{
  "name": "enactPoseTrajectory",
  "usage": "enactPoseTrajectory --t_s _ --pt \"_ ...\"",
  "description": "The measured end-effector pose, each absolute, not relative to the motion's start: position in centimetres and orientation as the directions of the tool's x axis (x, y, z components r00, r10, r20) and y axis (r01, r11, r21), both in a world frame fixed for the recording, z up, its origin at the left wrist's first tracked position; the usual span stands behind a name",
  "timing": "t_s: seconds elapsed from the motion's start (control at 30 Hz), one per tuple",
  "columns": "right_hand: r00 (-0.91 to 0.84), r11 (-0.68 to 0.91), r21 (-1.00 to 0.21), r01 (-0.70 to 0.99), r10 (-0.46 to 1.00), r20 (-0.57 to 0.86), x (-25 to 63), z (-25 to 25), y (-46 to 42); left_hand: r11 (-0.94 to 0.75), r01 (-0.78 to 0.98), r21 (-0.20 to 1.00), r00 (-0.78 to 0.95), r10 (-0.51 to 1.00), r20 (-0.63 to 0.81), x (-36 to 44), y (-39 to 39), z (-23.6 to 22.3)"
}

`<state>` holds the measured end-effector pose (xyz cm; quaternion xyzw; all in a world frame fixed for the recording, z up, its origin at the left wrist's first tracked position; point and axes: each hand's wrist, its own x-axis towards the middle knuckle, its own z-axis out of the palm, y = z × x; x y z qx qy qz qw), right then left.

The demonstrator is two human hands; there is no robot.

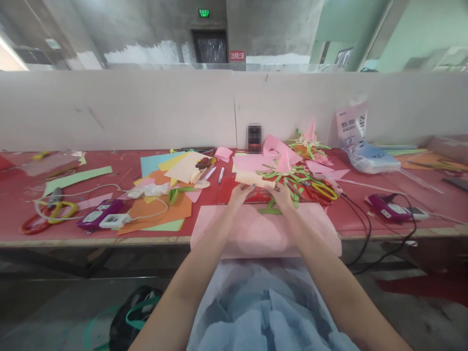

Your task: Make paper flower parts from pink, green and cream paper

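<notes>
Touching lower edge of cream paper sheet [252,178], centre of frame: fingertips of left hand [241,193] and right hand [281,194], fingers curled; cannot tell whether either pinches it. Green paper strip [270,211] just below right hand. Pink paper cone [284,164] above right hand, scissors [323,191] right of it. Pink covering [261,234] beneath forearms, lower centre

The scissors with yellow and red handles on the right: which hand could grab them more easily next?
Right, probably: the yellow-and-red-handled scissors lie close to the right hand, on its outer side. The left hand is farther away, beyond the right.
</notes>
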<state>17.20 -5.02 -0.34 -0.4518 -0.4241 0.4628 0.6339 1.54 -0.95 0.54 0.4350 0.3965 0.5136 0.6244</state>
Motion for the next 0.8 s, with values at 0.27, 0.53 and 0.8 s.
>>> enactPoseTrajectory --t_s 0.27,0.53,0.8 --pt "0.160 0.178 -0.980 -0.095 0.974 0.161 17.0 -0.6 -5.0 -0.027 -0.137 0.990 0.181 0.982 0.052 1.4 -1.2 0.1" --pt "0.203 0.142 -0.961 -0.235 0.975 0.094 17.2 0.5 -5.8 -0.027 -0.187 0.982 0.168 0.984 0.059 1.6 -1.2 0.4" --pt "0.247 0.170 -0.975 -0.143 0.960 0.131 17.1 0.4 -5.7 -0.027 -0.234 0.972 0.263 0.961 0.090 1.6 -1.7 1.1"
